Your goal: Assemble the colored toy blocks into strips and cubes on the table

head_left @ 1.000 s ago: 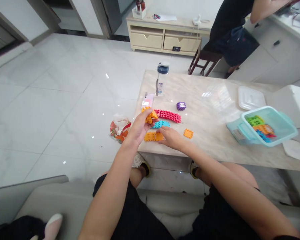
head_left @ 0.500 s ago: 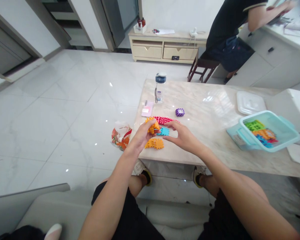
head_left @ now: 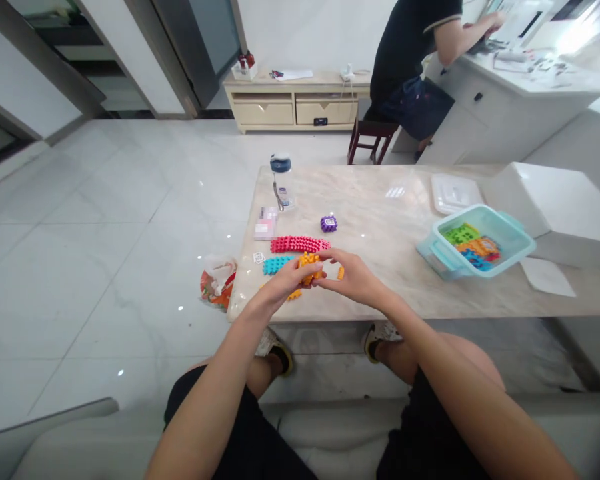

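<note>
My left hand (head_left: 281,283) is closed around an orange studded building block (head_left: 309,261) above the table's near edge. From the other side, the thumb and fingertips of my right hand (head_left: 356,277) pinch the same block. Through the gap in my right fingers a bit of another orange piece (head_left: 341,272) shows. Just behind my hands lie a light-blue studded piece (head_left: 276,265) and a curved red studded strip (head_left: 300,245). An orange piece (head_left: 294,295) on the table is partly hidden under my left hand. Farther back sits a purple studded block (head_left: 329,223).
A teal bin (head_left: 443,252) with several colored pieces stands at the right, near a white lid (head_left: 457,195) and a white box (head_left: 563,200). At the left are a clear bottle (head_left: 284,195) and a pink card (head_left: 266,225). A person (head_left: 405,60) sits beyond the table.
My right fingers have closed in onto the orange block. The view has turned to the right, so the table and its things appear farther left.
</note>
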`<state>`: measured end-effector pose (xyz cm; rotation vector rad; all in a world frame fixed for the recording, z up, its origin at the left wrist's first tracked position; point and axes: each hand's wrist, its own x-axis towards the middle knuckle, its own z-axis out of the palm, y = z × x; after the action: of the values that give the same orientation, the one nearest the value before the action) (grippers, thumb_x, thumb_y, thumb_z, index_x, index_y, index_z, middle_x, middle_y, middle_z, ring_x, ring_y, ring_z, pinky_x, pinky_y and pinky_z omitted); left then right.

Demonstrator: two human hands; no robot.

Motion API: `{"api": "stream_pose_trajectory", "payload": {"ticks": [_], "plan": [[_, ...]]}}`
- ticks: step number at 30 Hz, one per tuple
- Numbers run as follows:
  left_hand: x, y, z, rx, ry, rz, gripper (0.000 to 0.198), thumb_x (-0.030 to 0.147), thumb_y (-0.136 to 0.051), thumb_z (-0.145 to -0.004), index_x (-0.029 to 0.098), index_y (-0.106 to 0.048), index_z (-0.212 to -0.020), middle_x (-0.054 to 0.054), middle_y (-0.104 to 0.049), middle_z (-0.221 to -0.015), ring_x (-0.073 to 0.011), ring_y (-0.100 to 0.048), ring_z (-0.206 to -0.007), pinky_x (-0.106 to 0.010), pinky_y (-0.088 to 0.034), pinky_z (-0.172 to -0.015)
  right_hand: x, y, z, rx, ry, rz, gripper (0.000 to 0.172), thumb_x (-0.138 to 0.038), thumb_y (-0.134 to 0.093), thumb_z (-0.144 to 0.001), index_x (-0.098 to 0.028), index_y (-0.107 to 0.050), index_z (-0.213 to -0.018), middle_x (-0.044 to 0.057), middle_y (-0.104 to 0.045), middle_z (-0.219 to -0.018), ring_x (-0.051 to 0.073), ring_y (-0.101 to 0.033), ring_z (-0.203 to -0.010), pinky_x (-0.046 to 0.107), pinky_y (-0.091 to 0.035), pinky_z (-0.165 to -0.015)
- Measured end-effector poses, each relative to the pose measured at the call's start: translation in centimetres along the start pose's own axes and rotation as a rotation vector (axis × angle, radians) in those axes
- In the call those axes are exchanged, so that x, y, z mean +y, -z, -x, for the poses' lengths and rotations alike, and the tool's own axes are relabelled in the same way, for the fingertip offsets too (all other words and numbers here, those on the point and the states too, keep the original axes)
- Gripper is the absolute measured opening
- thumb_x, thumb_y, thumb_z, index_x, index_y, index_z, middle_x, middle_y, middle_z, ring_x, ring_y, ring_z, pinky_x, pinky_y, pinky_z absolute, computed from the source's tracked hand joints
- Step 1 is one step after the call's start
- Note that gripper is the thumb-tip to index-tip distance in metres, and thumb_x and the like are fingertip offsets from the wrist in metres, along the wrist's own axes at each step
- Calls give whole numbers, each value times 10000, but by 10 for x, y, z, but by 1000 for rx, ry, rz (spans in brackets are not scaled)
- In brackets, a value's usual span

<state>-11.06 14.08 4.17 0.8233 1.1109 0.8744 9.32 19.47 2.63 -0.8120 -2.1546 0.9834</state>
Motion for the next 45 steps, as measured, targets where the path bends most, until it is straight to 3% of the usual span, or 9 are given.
{"api": "stream_pose_trajectory", "payload": {"ticks": [5,14,21,24,27,31,34,39,45], "plan": [[-2,0,-6,-25,-34,-70,335,470,-800,-865,184,-707,-1014,-45,-718,-945,-160,-655,-820,-294,-483,-754,1,9,-1,-14,-6,68,422,-384,-826,-901,-227,-723,-1279,94,-800,-1225,288,-769,-1112,475,-631,-1000],[-3,23,-3,129,-30,-91,310,440,-829,-787,195,-674,-897,-2,-669,-805,-130,-586,-676,-268,-412,-600,2,-2,-14,-53,-21,100,472,-475,-826,-894,-215,-736,-1278,111,-803,-1222,290,-770,-1034,481,-658,-918],[1,35,2,171,-77,85,352,435,-903,-733,200,-644,-765,7,-596,-687,-116,-505,-589,-259,-357,-542,3,-21,-17,17,-68,117,510,-499,-809,-888,-203,-732,-1296,114,-806,-1164,282,-763,-986,482,-659,-883],[7,42,4,246,-117,248,372,407,-918,-715,193,-615,-745,14,-565,-677,-105,-482,-591,-252,-362,-549,8,-24,-18,33,-65,138,517,-495,-805,-896,-202,-718,-1313,112,-802,-1171,281,-760,-1000,466,-652,-872],[11,48,5,280,-168,383,373,384,-924,-709,188,-615,-783,21,-560,-694,-101,-482,-600,-253,-390,-570,16,-30,-16,-65,-67,209,496,-444,-796,-913,-194,-705,-1332,125,-793,-1215,299,-758,-1049,488,-642,-922],[14,51,8,291,-181,459,381,372,-928,-717,184,-607,-796,29,-555,-699,-93,-487,-600,-244,-410,-586,25,-47,-9,-312,-29,397,444,-343,-809,-909,-174,-715,-1309,153,-778,-1243,347,-730,-1155,553,-591,-1054],[15,51,9,315,-176,474,378,352,-927,-720,191,-591,-785,33,-557,-695,-91,-493,-595,-238,-418,-580,29,-65,-4,-411,-38,469,443,-317,-822,-910,-173,-712,-1314,158,-774,-1222,350,-717,-1154,536,-593,-1035],[15,52,11,313,-188,472,367,363,-921,-720,194,-599,-769,33,-553,-687,-92,-493,-591,-242,-422,-569,32,-81,-2,-442,-2,494,428,-321,-816,-944,-182,-695,-1331,158,-755,-1237,352,-681,-1182,535,-584,-1042],[14,53,12,293,-199,454,376,398,-920,-738,193,-605,-754,29,-555,-686,-97,-491,-599,-252,-406,-573,35,-78,1,-413,42,473,439,-309,-821,-955,-210,-684,-1359,162,-673,-1353,360,-640,-1213,581,-572,-1079]]}}
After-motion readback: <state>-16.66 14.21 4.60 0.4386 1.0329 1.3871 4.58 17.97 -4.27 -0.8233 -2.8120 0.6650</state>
